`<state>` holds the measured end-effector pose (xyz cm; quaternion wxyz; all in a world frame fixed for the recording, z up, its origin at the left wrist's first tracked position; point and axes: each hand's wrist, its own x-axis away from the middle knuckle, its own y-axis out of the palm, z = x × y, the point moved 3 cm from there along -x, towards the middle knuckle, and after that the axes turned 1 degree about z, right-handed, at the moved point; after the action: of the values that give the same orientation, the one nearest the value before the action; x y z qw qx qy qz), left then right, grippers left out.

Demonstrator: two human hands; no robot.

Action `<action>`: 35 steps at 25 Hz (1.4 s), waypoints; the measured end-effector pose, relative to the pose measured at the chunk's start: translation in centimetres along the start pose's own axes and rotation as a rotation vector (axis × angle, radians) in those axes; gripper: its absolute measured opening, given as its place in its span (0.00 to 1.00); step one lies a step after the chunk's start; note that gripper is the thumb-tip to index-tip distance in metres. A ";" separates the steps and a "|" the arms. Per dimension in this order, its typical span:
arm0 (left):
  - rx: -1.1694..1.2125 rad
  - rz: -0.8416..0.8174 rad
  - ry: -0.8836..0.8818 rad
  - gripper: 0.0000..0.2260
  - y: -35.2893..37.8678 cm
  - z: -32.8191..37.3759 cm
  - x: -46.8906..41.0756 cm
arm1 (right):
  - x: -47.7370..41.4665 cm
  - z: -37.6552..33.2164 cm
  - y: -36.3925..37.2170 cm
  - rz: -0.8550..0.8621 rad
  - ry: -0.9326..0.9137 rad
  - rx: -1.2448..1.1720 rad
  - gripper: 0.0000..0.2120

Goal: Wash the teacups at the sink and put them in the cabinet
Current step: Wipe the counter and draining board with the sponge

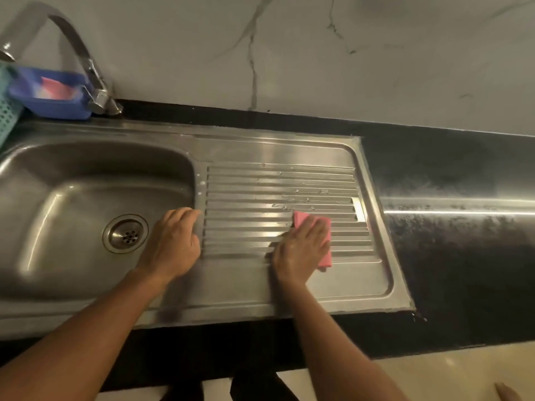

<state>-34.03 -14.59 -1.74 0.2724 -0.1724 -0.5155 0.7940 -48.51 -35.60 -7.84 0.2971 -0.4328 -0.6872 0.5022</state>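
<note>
No teacup is in view. My right hand point(301, 250) presses flat on a pink cloth point(325, 247) lying on the ribbed steel drainboard point(278, 180) to the right of the sink basin point(72, 204). My left hand point(173, 241) rests with curled fingers on the ridge between basin and drainboard, holding nothing that I can see. Water drops sit on the ribs just beyond the cloth. The basin holds nothing, and its drain point(126, 234) is uncovered.
A curved steel tap point(86, 62) rises at the back left. Beside it stands a blue tray point(49, 94) with something pink in it, and a teal basket point(7, 111) shows at the left edge. Black countertop point(457, 250) extends right; a marble wall stands behind.
</note>
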 end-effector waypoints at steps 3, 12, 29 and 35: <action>-0.010 -0.070 -0.075 0.27 0.1 -1.3 -1.3 | 5.6 -6.9 1.5 -0.116 -0.099 -0.115 0.31; 0.223 -0.100 -0.220 0.21 -3.3 -5.4 -3.8 | 12.6 -20.4 0.9 -0.579 -0.123 -0.929 0.14; 0.112 0.027 -0.115 0.27 2.1 2.7 -5.4 | -10.0 0.3 -1.5 -0.013 0.080 -0.073 0.28; 0.202 0.026 -0.183 0.25 0.1 -0.8 -5.6 | -0.2 -12.7 2.2 -0.198 -0.005 -0.252 0.33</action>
<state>-29.18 -17.51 -2.21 0.2300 -0.0775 -0.4533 0.8577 -37.11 -30.06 -5.84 0.2868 -0.3954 -0.7848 0.3814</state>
